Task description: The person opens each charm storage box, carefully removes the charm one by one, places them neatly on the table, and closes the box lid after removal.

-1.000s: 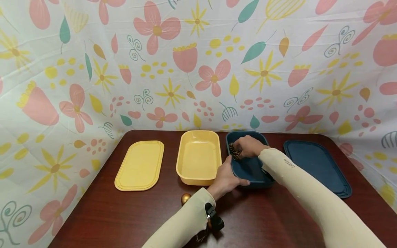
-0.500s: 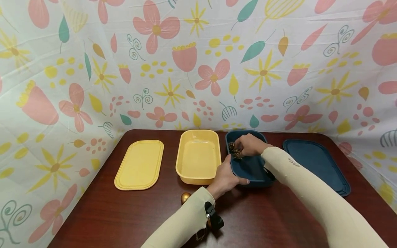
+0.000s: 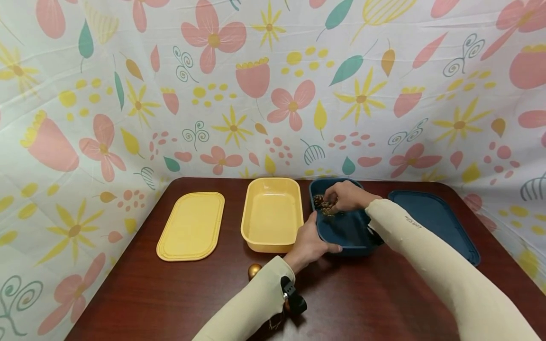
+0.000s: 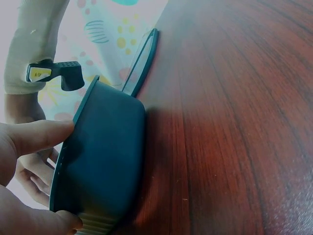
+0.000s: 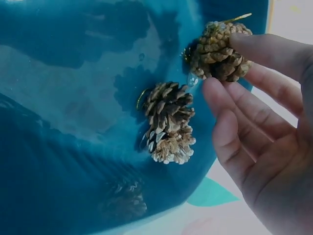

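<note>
Inside the blue container (image 3: 345,232), my right hand (image 3: 347,196) pinches a pine cone (image 5: 220,54) between thumb and fingers, near the wall. A thin gold loop sticks out from that cone. Beside it in the right wrist view lie more pine cones (image 5: 168,117), clustered together, one with pale-tipped scales. My left hand (image 3: 308,241) holds the container's near left corner, thumb and fingertips on its rim. In the left wrist view the thumb (image 4: 46,134) rests against the container's outer wall. Some of the right fingers are hidden in the head view.
Left of the blue container stands a yellow container (image 3: 273,213), with a yellow lid (image 3: 191,226) farther left. A blue lid (image 3: 435,222) lies on the right. A gold ball (image 3: 254,271) sits by my left sleeve; a brownish ball (image 3: 286,307) is partly hidden under the wrist strap.
My right hand has shifted slightly right and up inside the blue container, showing more of the pine cones to its left. My left hand keeps its place on the corner.
</note>
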`<action>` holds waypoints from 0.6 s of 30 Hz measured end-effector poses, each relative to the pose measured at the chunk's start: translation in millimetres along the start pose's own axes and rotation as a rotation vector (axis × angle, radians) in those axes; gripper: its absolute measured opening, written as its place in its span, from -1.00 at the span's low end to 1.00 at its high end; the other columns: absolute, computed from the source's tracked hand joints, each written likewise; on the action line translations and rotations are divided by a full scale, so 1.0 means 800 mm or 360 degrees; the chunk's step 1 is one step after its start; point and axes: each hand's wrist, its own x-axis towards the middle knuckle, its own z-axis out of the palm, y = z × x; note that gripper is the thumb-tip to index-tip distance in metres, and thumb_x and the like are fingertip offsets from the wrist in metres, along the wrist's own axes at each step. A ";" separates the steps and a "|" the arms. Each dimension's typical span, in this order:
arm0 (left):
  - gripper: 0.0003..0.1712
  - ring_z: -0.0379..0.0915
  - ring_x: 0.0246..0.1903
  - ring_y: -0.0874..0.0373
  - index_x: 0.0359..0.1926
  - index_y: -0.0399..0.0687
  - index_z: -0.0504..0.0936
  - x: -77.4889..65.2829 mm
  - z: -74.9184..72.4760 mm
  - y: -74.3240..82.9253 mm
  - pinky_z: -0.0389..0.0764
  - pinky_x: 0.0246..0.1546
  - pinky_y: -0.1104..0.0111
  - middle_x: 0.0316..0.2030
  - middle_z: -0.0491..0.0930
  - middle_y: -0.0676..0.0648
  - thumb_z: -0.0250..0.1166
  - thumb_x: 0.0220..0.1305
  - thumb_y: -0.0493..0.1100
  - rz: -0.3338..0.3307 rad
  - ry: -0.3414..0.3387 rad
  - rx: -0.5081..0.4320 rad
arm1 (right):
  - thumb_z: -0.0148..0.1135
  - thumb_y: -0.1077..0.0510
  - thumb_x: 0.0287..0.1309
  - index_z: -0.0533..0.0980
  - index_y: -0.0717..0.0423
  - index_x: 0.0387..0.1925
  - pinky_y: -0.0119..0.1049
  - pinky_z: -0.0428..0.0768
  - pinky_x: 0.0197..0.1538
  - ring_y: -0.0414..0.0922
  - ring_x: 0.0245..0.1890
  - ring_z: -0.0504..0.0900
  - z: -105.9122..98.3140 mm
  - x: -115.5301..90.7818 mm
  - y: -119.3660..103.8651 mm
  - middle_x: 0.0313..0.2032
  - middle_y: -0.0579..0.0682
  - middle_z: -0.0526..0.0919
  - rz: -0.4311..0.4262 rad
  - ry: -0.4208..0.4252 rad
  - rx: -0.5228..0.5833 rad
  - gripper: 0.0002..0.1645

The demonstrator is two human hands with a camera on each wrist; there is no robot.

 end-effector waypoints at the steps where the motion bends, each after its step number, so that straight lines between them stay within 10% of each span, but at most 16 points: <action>1: 0.27 0.19 0.49 0.01 0.57 -0.11 0.07 0.000 0.000 0.000 0.35 0.48 0.09 0.53 0.21 -0.13 0.64 -0.08 -0.17 0.0000 0.0001 0.0004 | 0.47 0.11 0.07 0.69 0.07 -0.03 -0.08 0.72 -0.07 -0.06 -0.17 0.69 -0.001 -0.001 0.000 -0.19 0.03 0.76 -0.0001 -0.0003 0.0020 -0.62; 18: 0.26 0.17 0.50 -0.01 0.57 -0.12 0.07 -0.001 -0.001 0.002 0.36 0.46 0.07 0.53 0.21 -0.14 0.64 -0.08 -0.20 -0.0032 0.0007 -0.0024 | 0.46 0.14 0.11 0.69 0.06 -0.03 -0.16 0.71 -0.14 -0.15 -0.26 0.68 -0.018 -0.032 0.001 -0.19 -0.02 0.76 -0.0097 0.0079 0.0259 -0.65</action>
